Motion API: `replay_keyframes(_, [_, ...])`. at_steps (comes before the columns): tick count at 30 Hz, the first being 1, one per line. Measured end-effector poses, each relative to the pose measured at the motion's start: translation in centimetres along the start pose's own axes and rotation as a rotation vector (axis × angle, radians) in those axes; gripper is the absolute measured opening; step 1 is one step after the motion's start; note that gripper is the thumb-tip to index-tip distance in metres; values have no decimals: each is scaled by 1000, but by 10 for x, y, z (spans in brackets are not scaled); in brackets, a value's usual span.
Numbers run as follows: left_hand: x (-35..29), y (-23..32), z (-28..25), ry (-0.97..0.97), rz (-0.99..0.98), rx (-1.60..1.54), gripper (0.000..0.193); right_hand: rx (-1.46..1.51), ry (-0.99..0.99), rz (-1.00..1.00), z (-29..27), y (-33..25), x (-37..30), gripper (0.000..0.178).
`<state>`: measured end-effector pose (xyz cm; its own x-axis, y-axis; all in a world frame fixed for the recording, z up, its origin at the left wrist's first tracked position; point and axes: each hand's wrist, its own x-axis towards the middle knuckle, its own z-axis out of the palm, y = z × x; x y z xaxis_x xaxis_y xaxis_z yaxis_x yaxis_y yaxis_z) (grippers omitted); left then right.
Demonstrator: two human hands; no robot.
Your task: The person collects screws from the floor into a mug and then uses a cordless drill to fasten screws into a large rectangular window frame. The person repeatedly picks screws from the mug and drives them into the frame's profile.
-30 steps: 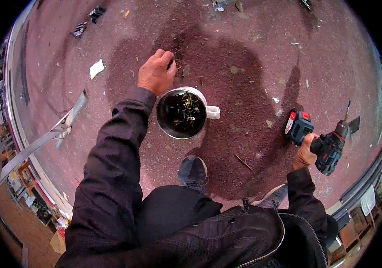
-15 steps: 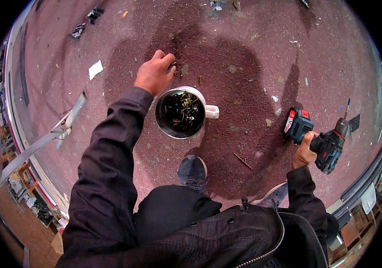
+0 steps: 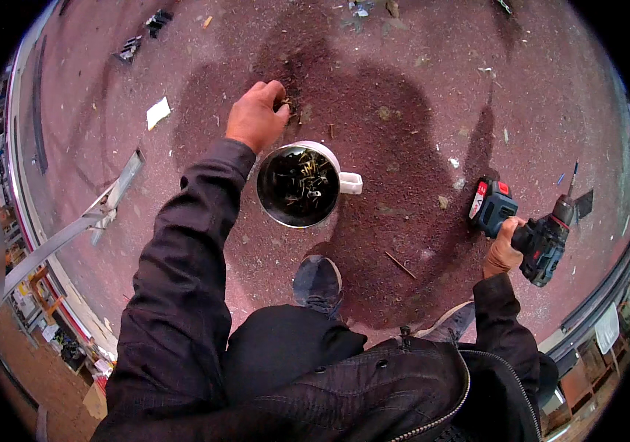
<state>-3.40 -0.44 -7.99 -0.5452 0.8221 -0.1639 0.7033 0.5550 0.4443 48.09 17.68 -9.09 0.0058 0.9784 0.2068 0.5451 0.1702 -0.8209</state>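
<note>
My left hand (image 3: 257, 116) reaches down to the floor just beyond a metal pot, its fingers curled in a pinch. Small brassy bits that look like screws (image 3: 290, 103) lie at its fingertips; what the fingers hold is hidden. The pot (image 3: 338, 163) has a pale outside and a white handle pointing right. Inside it lies a heap of dark and gold screws (image 3: 306, 177). Off to the right, my right hand (image 3: 503, 252) is wrapped round the grip of a cordless drill (image 3: 547, 247). A long bit is in its chuck, and a red and black battery sits at its base.
The reddish floor (image 3: 381, 243) is strewn with grit. A white scrap (image 3: 158, 113) and a metal bar (image 3: 117, 195) lie left. A thin stick (image 3: 400, 265) rests right of my shoe (image 3: 318, 283). Dark plastic pieces (image 3: 129, 48) lie far left.
My left hand has shifted slightly to the right, its fingers still close to the floor. The right hand and the drill stay put.
</note>
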Motion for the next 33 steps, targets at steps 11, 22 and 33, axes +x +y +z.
replay_keyframes(11, [1,-21,11,81,-91,-307,23,-61,-20,-55,-8,23,1,15])
replay_keyframes(22, [-41,23,-60,-42,-248,-884,19,-156,25,-204,2,2,3,12])
replay_keyframes(33, [-107,75,-52,-175,45,-572,23,-223,23,-196,1,-5,5,8])
